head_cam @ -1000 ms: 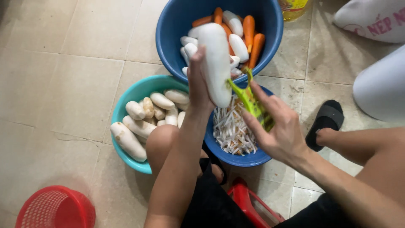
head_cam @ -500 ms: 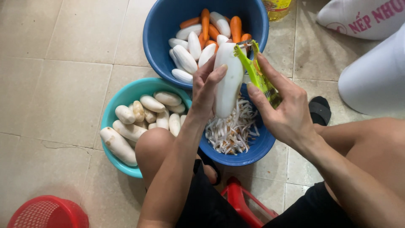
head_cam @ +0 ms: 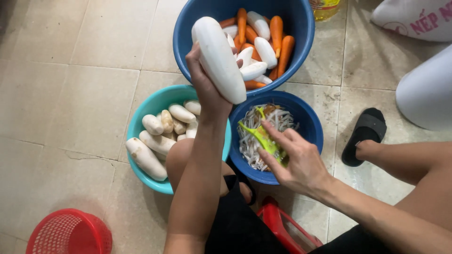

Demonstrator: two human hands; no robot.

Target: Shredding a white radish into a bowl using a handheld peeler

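My left hand [head_cam: 205, 84] grips a long peeled white radish [head_cam: 219, 56], held tilted above the basins. My right hand [head_cam: 294, 157] holds a green peeler [head_cam: 261, 138] over a small dark blue basin [head_cam: 310, 127] full of pale peelings. Behind it a large blue basin [head_cam: 301, 42] holds peeled white radishes and orange carrots. To the left, a teal basin [head_cam: 141, 117] holds several unpeeled, brownish-white radishes. My knee hides part of the teal basin.
A red mesh basket [head_cam: 66, 234] stands at the bottom left on the tiled floor. A red stool edge [head_cam: 282, 226] shows under me. My foot wears a black sandal [head_cam: 365, 134] at right. White sacks [head_cam: 419, 19] and a yellow bottle [head_cam: 325, 7] lie at the top right.
My left hand has lifted the radish up and leftward, away from the peeler. My right hand with the peeler has dropped down over the small blue basin of peelings.
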